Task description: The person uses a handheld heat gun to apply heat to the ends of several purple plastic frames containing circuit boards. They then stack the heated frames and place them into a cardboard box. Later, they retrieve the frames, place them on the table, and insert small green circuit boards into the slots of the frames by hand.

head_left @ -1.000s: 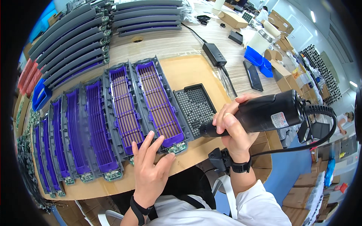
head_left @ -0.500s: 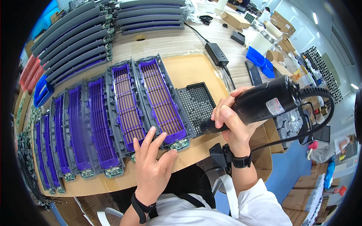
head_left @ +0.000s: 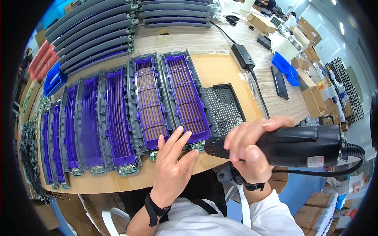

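Observation:
A black corded electric screwdriver (head_left: 305,145) lies nearly level in my right hand (head_left: 250,151), whose fingers wrap round its front part. Its ribbed nose points left, close to the near end of the rightmost grey panel with a purple grille (head_left: 191,104). A small green circuit board (head_left: 198,146) shows at that end, beside the nose. My left hand (head_left: 173,169) is open, its fingers stretched over the near ends of the two rightmost panels. Whether the fingertips press on them I cannot tell. The screwdriver's bit is hidden from view.
More purple-grilled panels (head_left: 118,118) stand in a row to the left. Stacked grey strips (head_left: 94,35) fill the far left. Right of the row lie a black perforated tray (head_left: 224,106), a black power adapter (head_left: 243,56), a phone (head_left: 279,82) and blue bins (head_left: 281,62).
My right hand has swung the screwdriver from a slant to nearly level, and its nose is nearer the rightmost panel's end. The whole view has shifted; my left hand keeps its place by the panels.

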`<move>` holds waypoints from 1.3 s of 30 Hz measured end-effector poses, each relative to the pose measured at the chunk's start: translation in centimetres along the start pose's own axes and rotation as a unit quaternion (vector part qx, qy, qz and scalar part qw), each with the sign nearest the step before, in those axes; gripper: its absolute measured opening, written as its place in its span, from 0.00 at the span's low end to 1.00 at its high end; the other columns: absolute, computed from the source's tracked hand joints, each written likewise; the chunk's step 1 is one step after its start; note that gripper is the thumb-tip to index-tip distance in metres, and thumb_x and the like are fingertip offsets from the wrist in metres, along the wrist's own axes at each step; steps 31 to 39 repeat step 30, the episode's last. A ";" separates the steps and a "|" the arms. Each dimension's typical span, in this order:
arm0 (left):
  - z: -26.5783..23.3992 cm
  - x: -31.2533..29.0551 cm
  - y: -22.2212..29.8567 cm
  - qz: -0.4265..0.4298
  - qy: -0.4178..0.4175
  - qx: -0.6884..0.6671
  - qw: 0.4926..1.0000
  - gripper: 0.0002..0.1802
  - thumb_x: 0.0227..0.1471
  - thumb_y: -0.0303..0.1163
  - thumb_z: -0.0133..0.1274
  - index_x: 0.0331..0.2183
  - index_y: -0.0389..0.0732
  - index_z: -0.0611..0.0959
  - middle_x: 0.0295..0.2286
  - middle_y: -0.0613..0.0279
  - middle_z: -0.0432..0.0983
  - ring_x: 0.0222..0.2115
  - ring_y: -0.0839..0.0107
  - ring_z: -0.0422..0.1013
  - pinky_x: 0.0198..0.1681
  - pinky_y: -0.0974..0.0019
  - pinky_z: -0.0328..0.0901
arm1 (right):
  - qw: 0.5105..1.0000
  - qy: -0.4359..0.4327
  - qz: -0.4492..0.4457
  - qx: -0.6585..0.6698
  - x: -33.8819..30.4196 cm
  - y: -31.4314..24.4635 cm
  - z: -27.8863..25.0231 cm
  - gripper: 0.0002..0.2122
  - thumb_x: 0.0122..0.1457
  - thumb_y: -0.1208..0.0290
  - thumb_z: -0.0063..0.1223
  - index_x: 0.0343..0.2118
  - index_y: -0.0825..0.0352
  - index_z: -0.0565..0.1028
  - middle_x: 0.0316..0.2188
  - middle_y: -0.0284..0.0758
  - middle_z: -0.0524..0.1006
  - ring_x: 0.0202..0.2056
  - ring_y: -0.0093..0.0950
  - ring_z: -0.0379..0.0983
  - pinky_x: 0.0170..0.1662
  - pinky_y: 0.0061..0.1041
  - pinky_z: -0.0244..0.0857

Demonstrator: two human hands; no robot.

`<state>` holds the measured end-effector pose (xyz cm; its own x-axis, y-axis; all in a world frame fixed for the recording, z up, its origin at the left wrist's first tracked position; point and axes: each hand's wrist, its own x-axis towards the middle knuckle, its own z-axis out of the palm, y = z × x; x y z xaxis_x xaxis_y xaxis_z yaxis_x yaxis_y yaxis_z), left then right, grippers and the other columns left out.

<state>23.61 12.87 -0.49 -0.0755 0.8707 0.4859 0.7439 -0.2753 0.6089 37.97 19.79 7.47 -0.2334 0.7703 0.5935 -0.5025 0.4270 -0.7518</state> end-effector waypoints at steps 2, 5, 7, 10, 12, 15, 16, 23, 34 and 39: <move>-0.1 0.0 0.0 0.007 -0.003 0.004 1.000 0.04 0.41 0.24 0.62 0.26 0.42 0.85 0.47 0.55 0.74 0.54 0.57 0.66 0.59 0.42 0.53 | 1.000 -0.004 0.006 -0.030 0.0 0.5 0.5 0.20 0.52 0.80 0.55 0.44 0.64 0.58 0.18 0.32 0.70 0.20 0.25 0.69 0.29 0.27 0.67; -0.1 0.1 0.0 0.010 -0.003 0.009 1.000 0.04 0.42 0.24 0.61 0.26 0.41 0.84 0.47 0.54 0.74 0.54 0.57 0.66 0.58 0.43 0.55 | 0.996 0.027 0.031 -0.075 -0.1 1.0 1.6 0.20 0.53 0.73 0.57 0.44 0.62 0.59 0.15 0.31 0.67 0.15 0.24 0.66 0.25 0.27 0.64; -0.1 0.0 0.0 0.009 -0.002 0.009 1.000 0.03 0.42 0.24 0.60 0.26 0.41 0.84 0.47 0.54 0.74 0.54 0.57 0.66 0.58 0.43 0.55 | 0.993 0.033 0.041 -0.109 -0.4 1.3 1.6 0.20 0.53 0.73 0.58 0.44 0.62 0.59 0.14 0.30 0.67 0.15 0.24 0.66 0.25 0.27 0.64; 0.0 0.0 0.0 0.010 0.001 0.007 1.000 0.03 0.42 0.25 0.60 0.26 0.40 0.84 0.47 0.54 0.74 0.54 0.58 0.66 0.58 0.42 0.55 | 0.990 0.006 0.028 -0.138 -0.4 1.7 1.3 0.20 0.53 0.74 0.57 0.44 0.62 0.59 0.14 0.30 0.67 0.15 0.24 0.66 0.25 0.27 0.64; 0.1 -0.1 -0.2 0.010 0.005 0.004 1.000 0.03 0.42 0.25 0.60 0.25 0.40 0.84 0.47 0.53 0.74 0.54 0.57 0.66 0.58 0.42 0.55 | 0.989 -0.002 0.033 -0.145 -0.4 1.8 1.2 0.19 0.52 0.75 0.56 0.43 0.62 0.59 0.14 0.30 0.67 0.15 0.24 0.66 0.25 0.27 0.64; 0.1 -0.1 -0.1 0.008 0.002 0.005 1.000 0.02 0.42 0.25 0.60 0.25 0.39 0.84 0.47 0.53 0.74 0.54 0.57 0.66 0.58 0.42 0.55 | 0.986 -0.014 0.033 -0.161 -0.3 1.8 1.3 0.19 0.52 0.75 0.56 0.43 0.61 0.59 0.14 0.30 0.66 0.15 0.24 0.66 0.24 0.27 0.64; 0.0 -0.1 -0.1 0.008 0.003 0.003 1.000 0.02 0.42 0.25 0.60 0.25 0.39 0.84 0.47 0.53 0.74 0.54 0.57 0.66 0.58 0.42 0.55 | 0.985 -0.019 0.030 -0.168 -0.3 1.8 1.4 0.19 0.52 0.75 0.55 0.43 0.61 0.59 0.14 0.30 0.66 0.15 0.24 0.66 0.24 0.27 0.64; 0.2 -0.1 -0.2 0.008 -0.003 0.004 1.000 0.02 0.43 0.24 0.59 0.24 0.38 0.84 0.48 0.53 0.73 0.55 0.58 0.65 0.58 0.42 0.55 | 0.971 -0.067 0.017 -0.229 -0.3 1.9 0.4 0.19 0.52 0.75 0.58 0.41 0.62 0.58 0.14 0.30 0.67 0.15 0.24 0.66 0.24 0.28 0.65; 0.1 -0.1 -0.2 0.009 -0.006 0.011 1.000 0.01 0.43 0.24 0.58 0.24 0.38 0.84 0.48 0.53 0.73 0.55 0.58 0.64 0.58 0.41 0.54 | 0.970 -0.089 0.018 -0.226 -0.3 2.5 0.2 0.20 0.52 0.73 0.60 0.41 0.63 0.58 0.15 0.32 0.67 0.15 0.24 0.67 0.24 0.28 0.66; 0.1 -0.1 -0.2 0.009 -0.006 0.011 1.000 0.01 0.43 0.24 0.58 0.24 0.38 0.84 0.48 0.53 0.73 0.55 0.58 0.64 0.58 0.41 0.54 | 0.970 -0.089 0.018 -0.226 -0.3 2.5 0.2 0.20 0.52 0.73 0.60 0.41 0.63 0.58 0.15 0.32 0.67 0.15 0.24 0.67 0.24 0.28 0.66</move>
